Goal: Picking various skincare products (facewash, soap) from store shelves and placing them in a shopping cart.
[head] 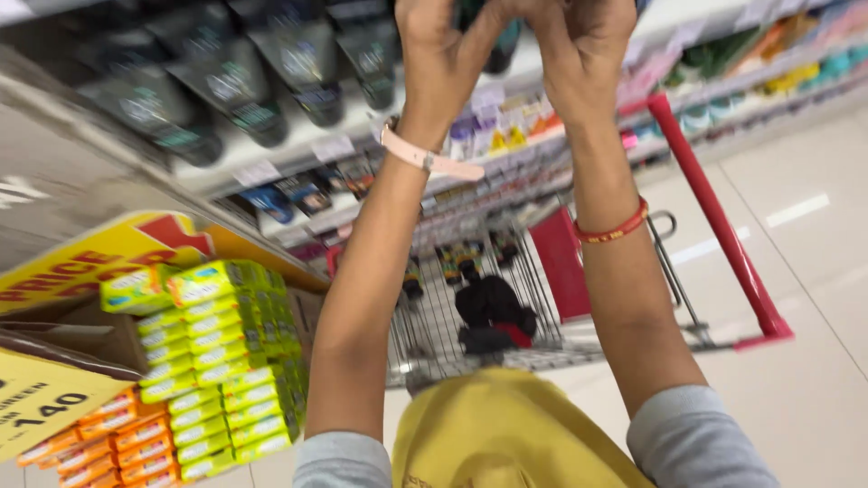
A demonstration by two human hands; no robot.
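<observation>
Both my arms reach up to the top of the view. My left hand (pixel 440 56) and my right hand (pixel 579 50) are closed together around a dark tube (pixel 503 50) whose upper part is cut off by the frame edge. A pale pink watch strap sits on my left wrist and a red bangle on my right wrist. Dark tubes (pixel 226 90) of the same kind hang in a row on the top shelf to the left of my hands.
A wire shopping cart (pixel 470 316) with a red handle (pixel 714 217) stands below my arms, holding several dark bottles. A stack of green and orange boxes (pixel 217 361) sits at lower left beside yellow price signs. Store shelves (pixel 723 72) run along the back; white floor lies to the right.
</observation>
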